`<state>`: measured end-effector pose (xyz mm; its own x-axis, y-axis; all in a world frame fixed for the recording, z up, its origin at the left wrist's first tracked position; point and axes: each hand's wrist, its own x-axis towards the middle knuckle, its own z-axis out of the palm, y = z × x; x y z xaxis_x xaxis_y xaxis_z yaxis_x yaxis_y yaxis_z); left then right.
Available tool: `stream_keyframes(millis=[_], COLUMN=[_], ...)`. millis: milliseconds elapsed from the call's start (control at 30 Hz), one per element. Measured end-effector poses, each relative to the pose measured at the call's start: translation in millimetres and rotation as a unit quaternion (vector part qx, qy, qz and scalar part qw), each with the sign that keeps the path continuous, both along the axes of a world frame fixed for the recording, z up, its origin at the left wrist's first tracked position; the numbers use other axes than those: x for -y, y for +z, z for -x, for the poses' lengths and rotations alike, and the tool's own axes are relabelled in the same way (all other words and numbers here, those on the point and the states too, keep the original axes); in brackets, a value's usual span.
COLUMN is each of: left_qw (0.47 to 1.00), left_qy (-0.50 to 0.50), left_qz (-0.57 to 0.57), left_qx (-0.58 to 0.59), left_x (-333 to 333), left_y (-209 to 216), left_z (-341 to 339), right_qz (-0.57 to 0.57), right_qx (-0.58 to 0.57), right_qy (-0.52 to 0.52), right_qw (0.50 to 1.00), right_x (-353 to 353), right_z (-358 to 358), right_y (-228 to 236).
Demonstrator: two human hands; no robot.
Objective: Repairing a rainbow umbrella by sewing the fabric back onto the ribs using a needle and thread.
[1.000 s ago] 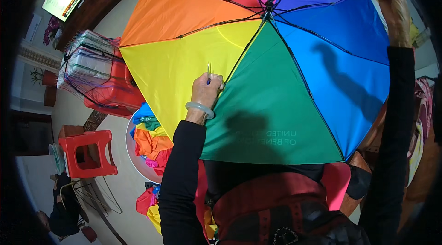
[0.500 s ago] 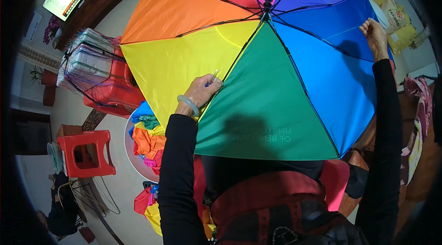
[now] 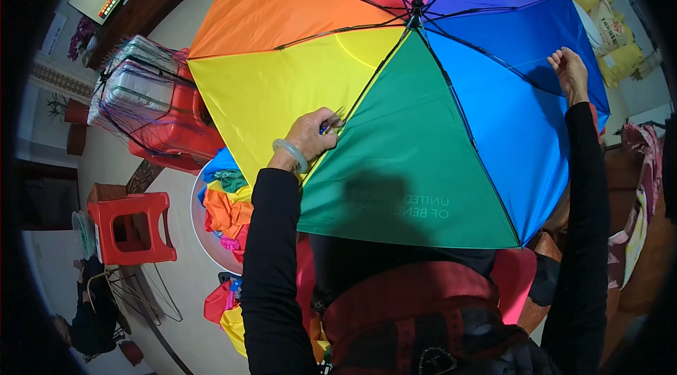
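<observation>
An opened rainbow umbrella lies across my lap with its inner side up, black ribs and shaft showing. My left hand, a pale bangle at the wrist, is closed at the rib between the yellow and green panels. A small pointed tool with a blue part sticks out of its fingers; its exact kind is blurred. Over the blue panels at the right, my right hand is raised in a pinch on a fine thread. Toward the umbrella's middle the thread's far end is lost to sight.
At the left stand a basin of colourful folded cloth, a red stool and red stools stacked under a netted bundle. Yellow sacks lie at the far right. A person sits at the lower left.
My right hand has come down and slightly left, still pinching the thread. My left hand stays at the same rib, its tool turned a little. The umbrella has shifted slightly.
</observation>
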<state>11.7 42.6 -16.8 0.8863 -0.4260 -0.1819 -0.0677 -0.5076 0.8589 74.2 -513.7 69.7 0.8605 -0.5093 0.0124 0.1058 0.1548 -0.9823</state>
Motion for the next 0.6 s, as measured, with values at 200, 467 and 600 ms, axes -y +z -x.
stream_keyframes(millis=[200, 467, 600], left_qw=[0.999, 0.996, 0.987], left_qy=[0.0, -0.003, 0.003], left_qz=[-0.016, -0.073, -0.112], left_qx=[0.042, 0.06, 0.116], left_x=[5.0, 2.3, 16.4], left_y=[-6.6, -4.4, 8.2], left_z=[-1.9, 3.3, 8.6], right_qz=[0.006, 0.009, -0.025], right_qx=[-0.001, -0.005, -0.002], right_qy=[-0.012, 0.033, 0.005], right_qw=[1.0, 0.999, 1.0], right_x=[-11.2, -20.3, 2.2], right_z=[7.2, 5.6, 7.9], right_y=[-22.9, -34.6, -43.7])
